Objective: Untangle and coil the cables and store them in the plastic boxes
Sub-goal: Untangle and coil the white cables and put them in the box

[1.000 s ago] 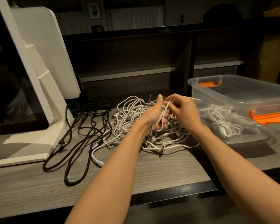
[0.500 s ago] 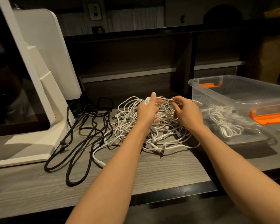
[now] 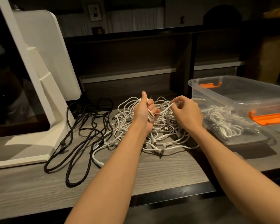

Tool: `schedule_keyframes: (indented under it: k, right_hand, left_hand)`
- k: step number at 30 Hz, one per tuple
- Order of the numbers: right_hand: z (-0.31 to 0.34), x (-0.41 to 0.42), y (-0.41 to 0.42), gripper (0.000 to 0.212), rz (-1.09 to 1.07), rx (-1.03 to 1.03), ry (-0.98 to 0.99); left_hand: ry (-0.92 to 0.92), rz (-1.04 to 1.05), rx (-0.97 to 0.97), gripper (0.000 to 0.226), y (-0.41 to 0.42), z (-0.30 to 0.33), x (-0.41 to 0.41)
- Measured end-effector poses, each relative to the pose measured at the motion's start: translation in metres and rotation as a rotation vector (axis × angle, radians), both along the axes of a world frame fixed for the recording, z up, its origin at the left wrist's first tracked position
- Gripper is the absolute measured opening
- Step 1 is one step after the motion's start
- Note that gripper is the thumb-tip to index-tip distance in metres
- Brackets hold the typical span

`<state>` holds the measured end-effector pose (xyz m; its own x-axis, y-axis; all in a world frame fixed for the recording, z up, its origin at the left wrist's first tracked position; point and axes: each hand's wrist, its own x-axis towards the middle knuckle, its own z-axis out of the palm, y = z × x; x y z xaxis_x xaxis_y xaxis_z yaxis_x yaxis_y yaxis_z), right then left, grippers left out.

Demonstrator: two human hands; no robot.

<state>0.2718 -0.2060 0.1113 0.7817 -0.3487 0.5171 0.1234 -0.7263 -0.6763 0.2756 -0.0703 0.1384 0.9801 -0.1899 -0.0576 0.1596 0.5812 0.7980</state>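
- Grey woodgrain desk, tangled white cables, clear plastic box.
- Left hand curled round looped white strands.
- Right hand pinching 1 thin strand.

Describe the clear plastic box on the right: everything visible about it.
The plastic box is a clear, lidless rectangular tub with rounded corners and an orange handle clip at each end. It stands upright on the wooden desk, right of the tangled white cables. Bundled white cables already lie inside. Neither hand touches it; its right end runs out of frame.
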Motion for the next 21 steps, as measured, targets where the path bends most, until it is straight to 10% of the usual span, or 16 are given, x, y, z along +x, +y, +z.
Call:
schedule_keyframes:
  k: [10,16,21]
  right_hand:
    - [-0.001,0.005,0.001,0.027,0.182,0.186,-0.078]
    - [0.007,0.003,-0.001,0.017,0.439,0.519,-0.284]
    - [0.002,0.006,0.001,0.014,0.416,0.333,-0.256]
  left_hand:
    - [0.185,-0.376,0.231,0.054,0.009,0.003,-0.003]
    - [0.048,-0.256,0.573,0.058,0.005,0.004,-0.006]
    - [-0.120,-0.283,0.823,0.058,0.001,0.004,-0.012]
